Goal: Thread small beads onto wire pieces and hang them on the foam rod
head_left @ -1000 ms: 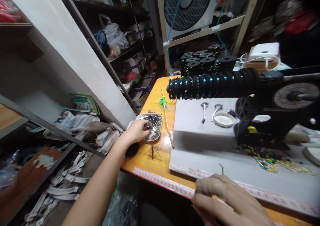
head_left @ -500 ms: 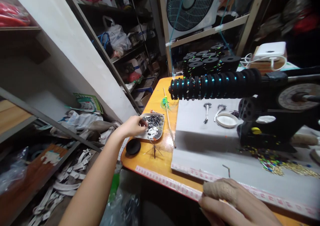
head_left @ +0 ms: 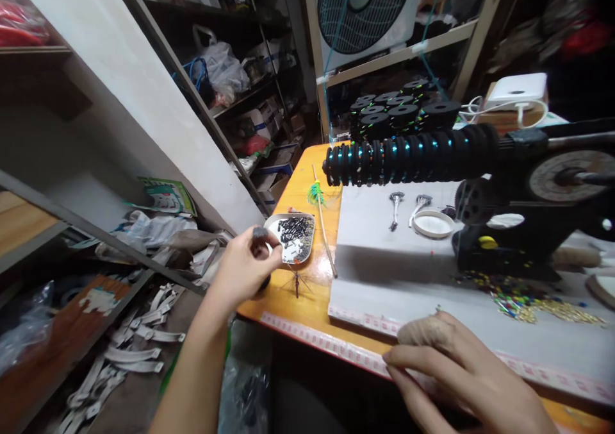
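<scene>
My left hand (head_left: 245,264) is beside a small white tray (head_left: 271,221), its fingers curled in and a dark grey cover on one finger. Whatever lies between those fingers is too small or hidden to name. The tray holds short black tubes (head_left: 291,230), small greyish beads and a few white bits. At the lower right, my right hand (head_left: 473,383) is closed with thumb and finger pressed together at the table edge. A tan wrap (head_left: 425,333) covers one of its fingers. What this hand pinches cannot be made out.
A black machine arm carrying a row of black rings (head_left: 408,158) reaches over the white board (head_left: 384,274). Colourful and gold beads (head_left: 533,309) lie at its base. A thin stick (head_left: 323,229), a dark red stand (head_left: 296,284) and a tape measure (head_left: 317,344) are on the table.
My left hand has come up out of the tray and back towards me, uncovering its left side. My right hand has shifted slightly, its fingers more spread. The view has tilted a little.
</scene>
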Available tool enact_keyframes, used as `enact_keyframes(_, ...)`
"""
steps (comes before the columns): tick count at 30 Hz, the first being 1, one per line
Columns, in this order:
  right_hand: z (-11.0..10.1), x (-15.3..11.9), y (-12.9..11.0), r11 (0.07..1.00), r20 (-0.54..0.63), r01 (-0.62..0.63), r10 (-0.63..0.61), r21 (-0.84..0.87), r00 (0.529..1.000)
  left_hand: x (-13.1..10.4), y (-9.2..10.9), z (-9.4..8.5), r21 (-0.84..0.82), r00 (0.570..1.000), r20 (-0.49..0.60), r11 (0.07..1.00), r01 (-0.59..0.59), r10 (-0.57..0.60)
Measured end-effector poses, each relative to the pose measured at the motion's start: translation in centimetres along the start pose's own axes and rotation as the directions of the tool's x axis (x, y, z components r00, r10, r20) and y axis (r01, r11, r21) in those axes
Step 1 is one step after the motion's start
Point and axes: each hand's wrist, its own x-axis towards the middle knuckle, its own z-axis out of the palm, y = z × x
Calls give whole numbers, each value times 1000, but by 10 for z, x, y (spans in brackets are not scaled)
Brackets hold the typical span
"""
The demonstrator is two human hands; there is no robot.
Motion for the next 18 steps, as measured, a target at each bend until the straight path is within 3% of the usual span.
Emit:
enact_keyframes(1, 0, 2, -1, 1000, 11, -5, 4, 9, 1000, -19, 7, 8, -85, 1000, -21, 996, 6, -8)
enact_keyframes(2, -1, 4, -2, 1000, 17, -9, 9, 22, 1000, -38, 13, 18, -324, 999, -42, 946, 17, -32)
enact_keyframes(3, -1, 5, -4, 999, 23, -19, 18, 37, 1000, -56, 18, 32, -523, 998, -6, 851, 55, -68)
enact_keyframes(5, -2, 8, -8, 997, 43, -44, 42, 60, 998, -88, 25, 60, -756, 979, 101, 625, 192, -178)
enact_keyframes(8, -4, 10, -14, 993, 65, -87, 83, 73, 994, -117, 32, 92, -924, 928, 226, 238, 301, -295)
enact_keyframes(11, -6, 8, -19, 989, 98, -114, 105, 95, 990, -129, 39, 102, -941, 894, 331, -32, 337, -303)
enact_keyframes(14, -5, 7, -21, 987, 110, -125, 113, 101, 987, -133, 45, 99, -928, 879, 371, -144, 343, -299)
enact_keyframes(18, -4, 6, -22, 984, 149, -149, 133, 100, 980, -135, 45, 98, -927, 880, 373, -166, 338, -293)
